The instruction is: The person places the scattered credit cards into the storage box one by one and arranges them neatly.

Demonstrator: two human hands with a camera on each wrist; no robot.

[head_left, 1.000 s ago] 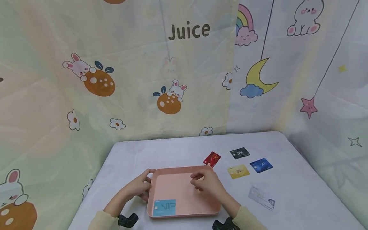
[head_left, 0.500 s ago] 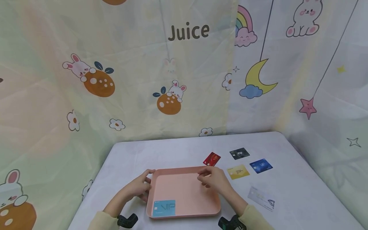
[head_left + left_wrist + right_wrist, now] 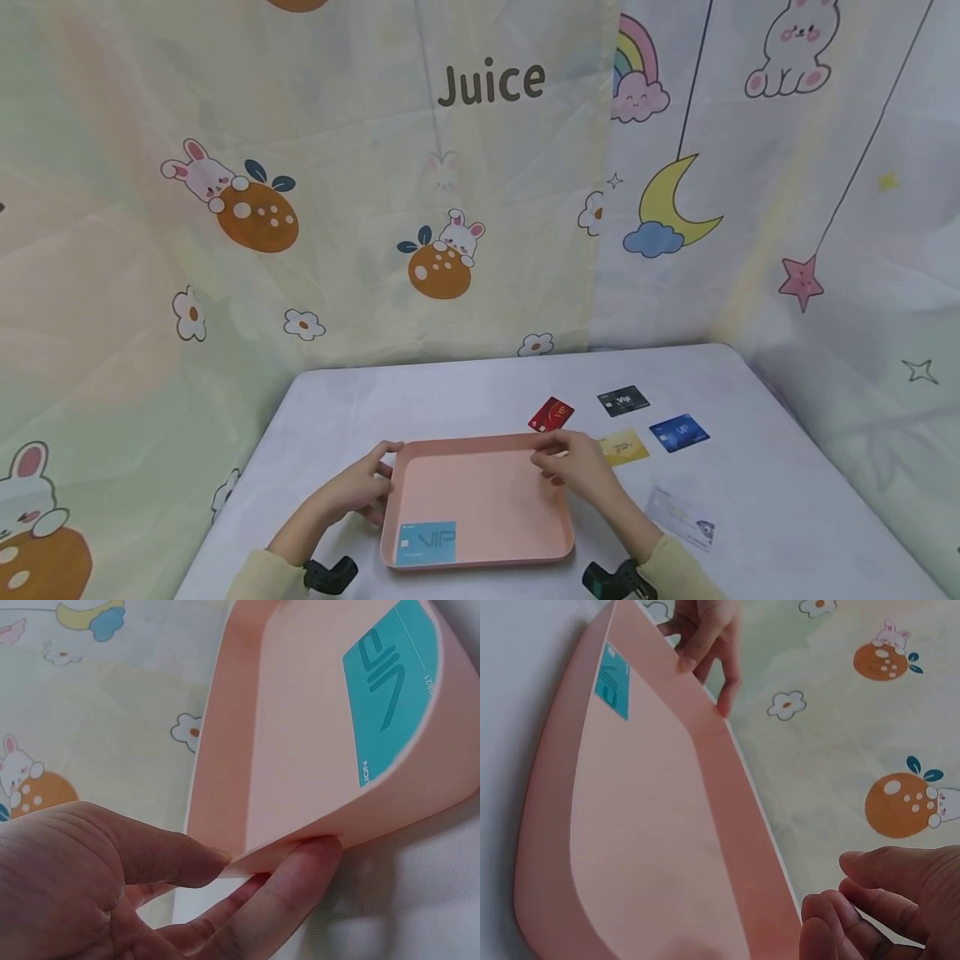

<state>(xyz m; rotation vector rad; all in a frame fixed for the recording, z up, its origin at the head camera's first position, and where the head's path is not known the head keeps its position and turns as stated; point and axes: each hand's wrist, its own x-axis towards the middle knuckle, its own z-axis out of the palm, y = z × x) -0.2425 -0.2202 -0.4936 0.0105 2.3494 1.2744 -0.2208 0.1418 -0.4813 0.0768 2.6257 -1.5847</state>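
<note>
A pink tray (image 3: 480,500) lies on the white table with a light-blue VIP card (image 3: 425,543) flat in its near-left corner. My left hand (image 3: 358,483) holds the tray's left side; in the left wrist view its thumb meets the rim at a corner and a bent finger presses the outer wall. My right hand (image 3: 581,467) hovers at the tray's far-right corner, fingers loosely bent with nothing between them. In the right wrist view, its fingertips (image 3: 821,907) overlap the tray's edge; contact cannot be made out. The hand partly hides a yellow card (image 3: 626,448).
Beyond the tray lies a red card (image 3: 551,413), close to its far-right corner. A black card (image 3: 623,401), a blue card (image 3: 678,432) and a pale, silvery card (image 3: 681,517) are spread to the right. A patterned cloth (image 3: 450,167) hangs behind the table.
My right hand has moved rightward from over the tray's interior to its far-right corner, now covering part of the yellow card. The left hand and tray have stayed put.
</note>
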